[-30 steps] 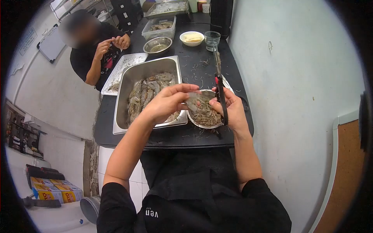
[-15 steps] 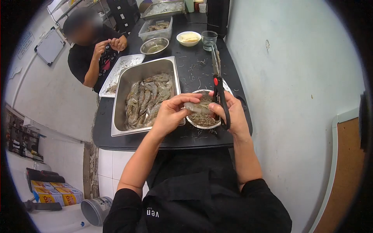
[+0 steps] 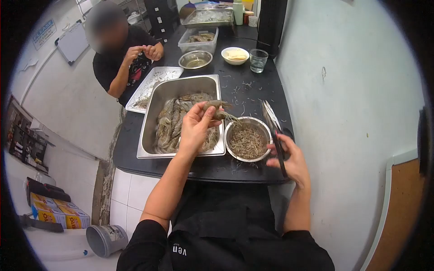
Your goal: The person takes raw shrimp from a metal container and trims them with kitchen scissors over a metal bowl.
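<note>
My left hand [image 3: 197, 125] grips a grey shrimp [image 3: 216, 106] over the right rim of a deep steel pan [image 3: 147, 131] that holds many shrimp. In my right hand [image 3: 291, 159] is a pair of scissors [image 3: 274, 126], black-handled with a red spot, its blades pointing up and away over the table. Between the hands stands a round metal bowl [image 3: 230, 149] filled with thin trimmed bits. The shrimp's legs and feelers hang toward this bowl.
Across the black table [image 3: 230, 81] are a glass of water [image 3: 258, 61], a white bowl [image 3: 235, 56], a small steel bowl [image 3: 195, 59], a plastic tub [image 3: 198, 45] and a white tray [image 3: 156, 83]. Another person [image 3: 122, 54] sits at the left. A wall [image 3: 339, 113] borders the right side.
My hands have moved apart. My left hand lifted the shrimp to the pan's rim, while my right hand went right and down with the scissors, baring the bowl of trimmings. The view has shifted slightly.
</note>
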Motion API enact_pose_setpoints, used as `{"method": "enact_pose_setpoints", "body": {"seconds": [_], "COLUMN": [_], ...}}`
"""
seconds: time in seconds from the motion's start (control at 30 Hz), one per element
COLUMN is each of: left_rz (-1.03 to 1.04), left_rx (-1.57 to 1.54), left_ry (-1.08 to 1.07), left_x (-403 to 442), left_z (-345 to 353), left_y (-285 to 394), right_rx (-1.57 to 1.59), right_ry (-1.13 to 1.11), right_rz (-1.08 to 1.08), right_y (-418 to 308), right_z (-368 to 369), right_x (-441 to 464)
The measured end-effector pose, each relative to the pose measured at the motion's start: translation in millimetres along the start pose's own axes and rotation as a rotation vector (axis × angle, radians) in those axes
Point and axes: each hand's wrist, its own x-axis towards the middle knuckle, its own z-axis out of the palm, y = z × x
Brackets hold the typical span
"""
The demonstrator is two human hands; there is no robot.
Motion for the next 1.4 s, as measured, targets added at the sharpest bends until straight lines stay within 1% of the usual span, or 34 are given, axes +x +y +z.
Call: {"method": "enact_pose_setpoints", "body": {"seconds": [0.03,0.07,0.1,0.17,0.3,0.33,0.37,0.43,0.47,0.53,0.67,0.73,0.9,0.97,1.07,1.2,1.27,1.3,1.37,1.4], "left_rz": [0.009,0.006,0.0,0.028,0.093,0.114,0.113,0.047,0.044,-0.049,-0.09,-0.042,-0.08,-0.038,-0.049,-0.046,-0.038,-0.04,-0.032,-0.032], "left_rx": [0.0,-0.005,-0.011,0.001,0.067,0.089,0.091,0.074,0.076,0.005,-0.029,-0.077,-0.104,-0.153,-0.145,-0.104,-0.083,-0.085,-0.043,-0.045], "left_ry": [0.004,0.032,0.058,0.061,0.094,0.112,0.107,0.106,0.102,0.117,0.157,0.156,0.136,0.124,0.079,0.042,0.048,0.05,0.016,0.018], "left_x": [2.3,4.0,5.3,8.5,11.8,11.8,11.3,11.0,10.3,9.8,6.0,4.5,-4.6,-5.6,-6.8,-8.5,-10.3,-11.1,-12.5,-12.8], "left_z": [-1.5,-2.3,-2.3,-0.8,0.7,1.6,1.6,0.5,-0.9,-3.7,-7.7,-6.8,-2.9,-4.4,-8.9,-11.6,-11.8,-11.7,-11.4,-11.4], "left_y": [2.1,4.0,6.3,13.6,23.3,25.0,24.9,25.4,24.6,20.9,10.4,9.1,7.7,-0.5,-6.7,-7.2,-7.7,-8.5,-9.9,-10.2], "right_rx": [-0.146,-0.189,-0.191,-0.127,-0.251,-0.377,-0.374,-0.37,-0.367,-0.538,-0.562,-0.587,-0.569,-0.557,-0.562,-0.618,-0.668,-0.67,-0.72,-0.722], "right_ry": [-0.002,-0.023,-0.026,-0.159,-0.211,-0.199,-0.195,-0.098,-0.094,-0.057,-0.055,-0.036,-0.019,0.0,0.018,-0.013,0.027,0.024,0.046,0.044], "right_rz": [-0.051,-0.034,-0.037,0.055,0.027,-0.003,-0.001,0.005,0.007,0.045,0.051,0.038,0.041,0.025,0.006,0.074,-0.029,-0.027,-0.183,-0.183], "right_y": [1.4,1.6,-3.1,-13.8,-22.3,-30.3,-29.9,-27.4,-29.1,-35.1,-28.4,-33.7,-28.0,-24.1,-27.0,-38.3,-33.5,-31.1,-26.2,-24.1], "right_z": [-2.4,-4.7,-4.1,-0.7,23.4,28.7,34.1,40.8,40.9,38.9,33.7,33.2,32.4,32.8,34.7,34.0,32.1,31.4,30.2,29.3], "right_x": [-5.4,-10.2,-13.4,-19.0,-19.1,-18.5,-18.3,-17.2,-16.8,-13.4,-15.9,-15.8,-11.0,-9.1,-8.4,-7.7,-7.5,-7.5,-7.3,-6.8]}}
